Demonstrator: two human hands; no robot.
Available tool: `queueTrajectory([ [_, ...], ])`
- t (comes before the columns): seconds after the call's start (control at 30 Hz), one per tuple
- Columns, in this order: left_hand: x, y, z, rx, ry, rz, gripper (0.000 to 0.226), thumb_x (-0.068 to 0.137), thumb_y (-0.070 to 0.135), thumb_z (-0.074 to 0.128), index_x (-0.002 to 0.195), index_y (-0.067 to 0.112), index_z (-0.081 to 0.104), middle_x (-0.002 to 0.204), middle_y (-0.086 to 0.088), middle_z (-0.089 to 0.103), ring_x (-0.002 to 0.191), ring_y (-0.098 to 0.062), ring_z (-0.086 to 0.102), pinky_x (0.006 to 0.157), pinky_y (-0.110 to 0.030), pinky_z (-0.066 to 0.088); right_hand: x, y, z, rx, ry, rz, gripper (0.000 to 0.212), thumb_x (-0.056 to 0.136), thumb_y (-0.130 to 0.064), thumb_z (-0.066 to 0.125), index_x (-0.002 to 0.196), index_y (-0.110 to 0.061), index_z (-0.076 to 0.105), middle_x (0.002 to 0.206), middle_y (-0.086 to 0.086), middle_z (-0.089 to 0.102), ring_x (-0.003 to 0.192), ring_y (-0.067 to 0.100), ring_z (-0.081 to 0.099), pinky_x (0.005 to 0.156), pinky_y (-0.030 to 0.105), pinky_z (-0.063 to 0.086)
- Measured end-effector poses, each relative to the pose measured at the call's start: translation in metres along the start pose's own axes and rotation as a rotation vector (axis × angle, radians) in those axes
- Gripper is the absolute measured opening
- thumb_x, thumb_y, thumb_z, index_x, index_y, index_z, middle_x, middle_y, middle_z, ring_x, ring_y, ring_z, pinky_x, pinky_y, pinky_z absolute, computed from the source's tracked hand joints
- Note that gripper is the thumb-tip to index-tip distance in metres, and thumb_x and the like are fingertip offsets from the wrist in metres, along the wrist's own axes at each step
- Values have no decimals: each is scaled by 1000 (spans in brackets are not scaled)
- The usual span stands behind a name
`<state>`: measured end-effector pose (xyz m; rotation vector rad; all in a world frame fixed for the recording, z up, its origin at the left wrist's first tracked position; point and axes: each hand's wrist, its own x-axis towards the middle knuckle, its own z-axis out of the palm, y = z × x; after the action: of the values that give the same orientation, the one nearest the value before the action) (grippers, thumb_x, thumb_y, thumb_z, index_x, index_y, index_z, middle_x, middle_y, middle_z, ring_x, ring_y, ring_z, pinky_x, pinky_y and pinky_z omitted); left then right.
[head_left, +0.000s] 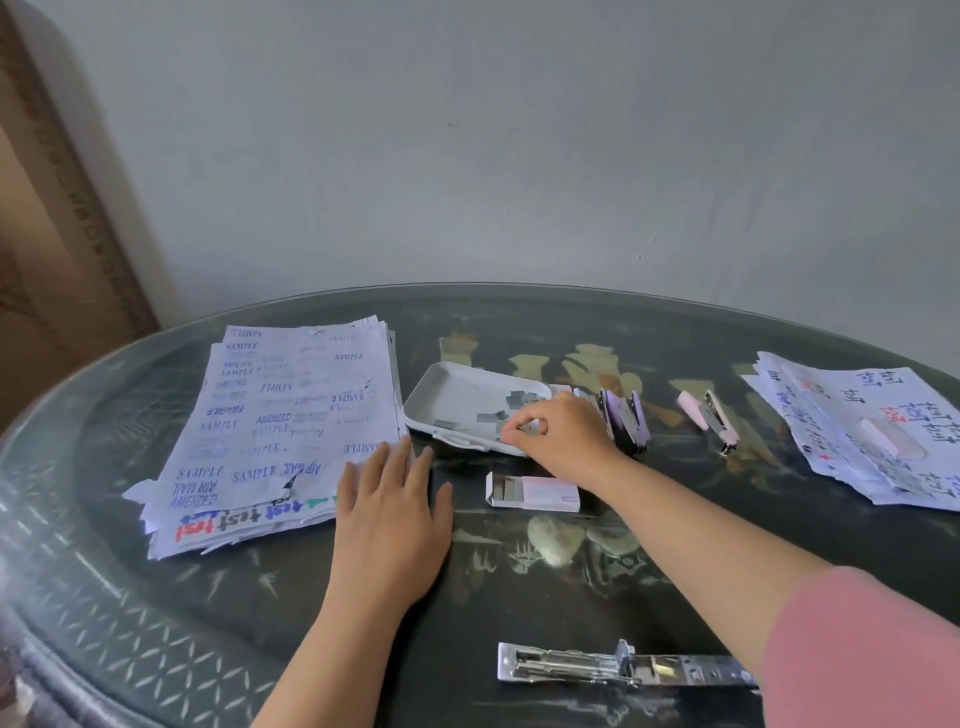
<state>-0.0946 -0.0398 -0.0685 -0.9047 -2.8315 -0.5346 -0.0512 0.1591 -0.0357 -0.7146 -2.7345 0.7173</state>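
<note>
Pinching: right hand (553, 431) on staple strip (525, 427) inside white tray (441, 384). Left hand (389, 499) flat on table (311, 597). Opened stapler (597, 667) nearby; loading apparently still to do.

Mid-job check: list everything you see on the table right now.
table: one, dark, glass-topped
left paper stack: one, white, stamped, left side
right paper stack: one, white, handwritten, far right
tray: one, white, centre
staple strips: several, grey, in tray
staple box: one, pink-white, before tray
purple stapler: at least one, right of tray
pink stapler: one, further right
metal stapler: one, silver, opened, near edge
left hand: one, flat, beside left stack
right hand: one, pinching strip in tray
</note>
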Motion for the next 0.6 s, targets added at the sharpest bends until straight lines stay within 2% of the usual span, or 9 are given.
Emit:
queueTrajectory([
  [0.07, 0, 0, 0, -4, -10, -4, 53, 98, 49, 23, 148, 32, 25, 160, 8, 14, 147, -13, 5, 119, -39, -3, 0, -3, -2, 0, -41, 1, 18, 79, -43, 69, 65, -49, 60, 69, -17, 26, 94, 24, 42, 80, 32, 40],
  [0.1, 0, 0, -1, -7, -12, -5, 53, 98, 48, 24, 149, 32, 24, 160, 8, 14, 147, -13, 5, 119, -39, -3, -1, -4, -5, 12, -32, -8, 14, 79, -43, 70, 68, -48, 62, 71, -17, 28, 97, 24, 46, 82, 33, 42],
  [0.13, 0, 0, -1, -10, -12, -5, 53, 98, 48, 25, 148, 31, 25, 160, 8, 14, 147, -12, 5, 119, -39, -3, -2, -5, -9, 38, -1, -24, 11, 78, -40, 72, 72, -45, 64, 72, -15, 33, 98, 21, 49, 83, 33, 43],
  [0.2, -1, 0, -2, -21, -7, -5, 53, 98, 48, 26, 148, 31, 25, 159, 8, 15, 147, -12, 5, 120, -39, -3, -10, -10, -20, 79, 34, -77, 4, 78, -32, 73, 77, -34, 70, 76, -8, 46, 85, 13, 52, 74, 27, 42],
  [0.27, 0, 1, -2, -24, -5, -6, 53, 98, 48, 26, 148, 31, 26, 159, 8, 16, 147, -12, 6, 119, -39, -2, -20, -16, -30, 29, -86, -159, 3, 80, -28, 73, 81, -28, 75, 77, -7, 56, 77, 7, 52, 69, 21, 41],
  [0.37, -1, 2, -2, -25, -5, -3, 53, 98, 48, 26, 148, 30, 26, 159, 7, 16, 147, -13, 6, 119, -39, -1, -34, -23, -32, -141, -276, -251, 8, 82, -28, 72, 87, -25, 77, 77, -6, 66, 81, 6, 55, 71, 16, 40],
  [0.5, -1, 1, -4, -17, -8, 0, 53, 98, 48, 26, 148, 30, 27, 159, 7, 16, 147, -13, 7, 119, -39, 0, -38, -28, -24, -197, -246, -265, 9, 79, -31, 74, 86, -24, 74, 76, -8, 67, 83, 8, 56, 81, 24, 44],
  [0.6, -1, 2, -4, -19, -2, 1, 53, 98, 48, 27, 147, 29, 28, 159, 7, 18, 147, -13, 8, 119, -39, 0, -39, -29, -22, -183, -229, -251, 10, 79, -30, 74, 87, -25, 74, 76, -8, 65, 82, 9, 56, 79, 27, 46],
])
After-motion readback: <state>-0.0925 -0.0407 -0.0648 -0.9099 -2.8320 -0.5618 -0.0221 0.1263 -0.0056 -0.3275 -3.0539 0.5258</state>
